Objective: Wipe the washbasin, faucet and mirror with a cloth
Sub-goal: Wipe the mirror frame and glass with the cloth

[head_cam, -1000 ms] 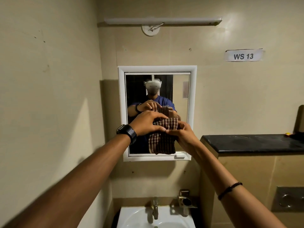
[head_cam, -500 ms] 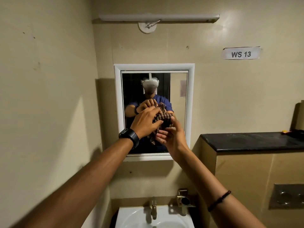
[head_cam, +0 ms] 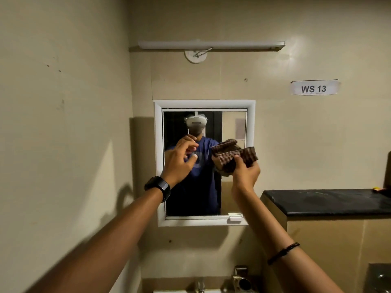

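Checked brown fabric, the cloth (head_cam: 233,157), sat bunched into a thick pad in the right hand (head_cam: 245,176), thumb clamped across its near face and the remaining fingers curled under it, probably so a folded, firm surface could meet the glass. That pad hovered at the mirror (head_cam: 204,199) frame's right edge, about three o'clock of the glass, and whether it touched the glass could not be told. Toward nine o'clock of the cloth, the left hand (head_cam: 179,161) hung apart from it, fingers loosely spread and holding nothing. Down at six o'clock, only the faucet (head_cam: 200,286) and a sliver of the washbasin (head_cam: 179,291) showed, well apart from both hands.
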